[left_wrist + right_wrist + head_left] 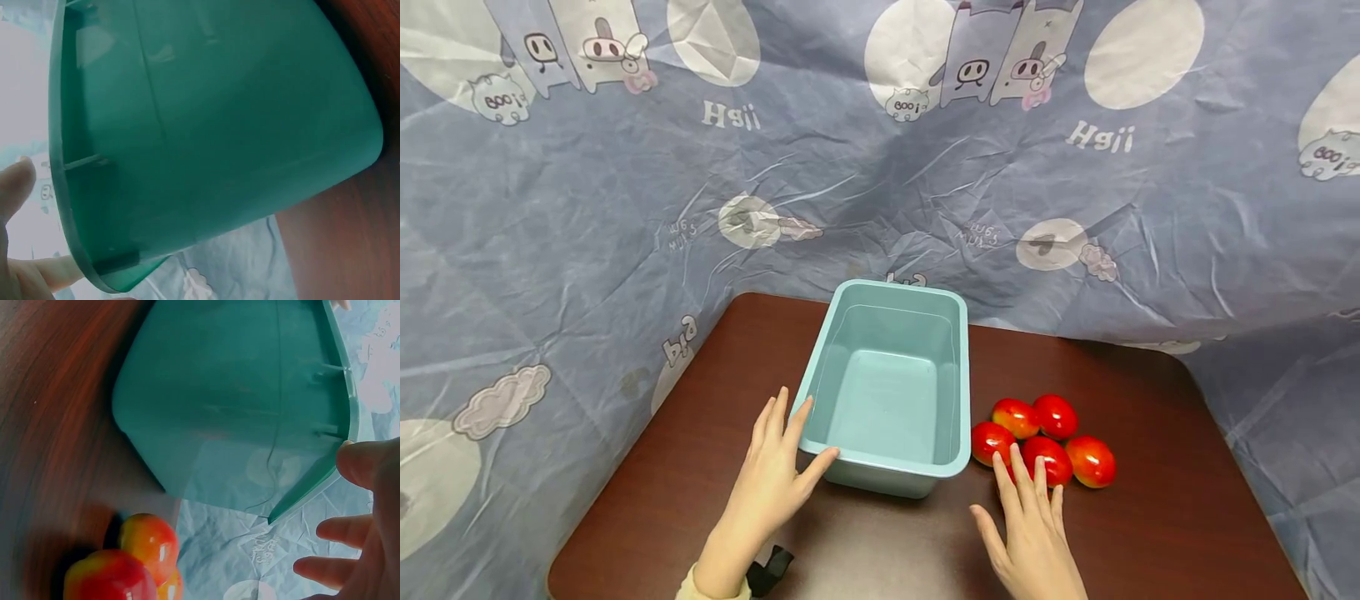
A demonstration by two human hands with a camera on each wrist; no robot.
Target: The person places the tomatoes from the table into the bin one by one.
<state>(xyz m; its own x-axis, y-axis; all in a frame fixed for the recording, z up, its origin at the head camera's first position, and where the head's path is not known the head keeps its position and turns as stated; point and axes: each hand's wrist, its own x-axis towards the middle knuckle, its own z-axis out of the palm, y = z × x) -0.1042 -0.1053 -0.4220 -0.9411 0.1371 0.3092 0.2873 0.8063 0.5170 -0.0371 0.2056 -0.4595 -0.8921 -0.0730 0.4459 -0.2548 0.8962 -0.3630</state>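
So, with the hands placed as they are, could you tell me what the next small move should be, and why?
Probably the right hand should reach forward and close round the nearest red fruit: its fingers are straight and hold nothing, just short of the cluster, while the left hand already steadies the empty teal bin.

Backdrop cloth (587,250): mirrored "High", "big", "boo!" prints.

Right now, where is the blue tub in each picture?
Head view: the blue tub sits mid-table, left hand touching its near-left corner.
Left wrist view: the tub's outer wall fills most of the picture.
Right wrist view: it fills the upper middle.
Shared landmark: the brown table.
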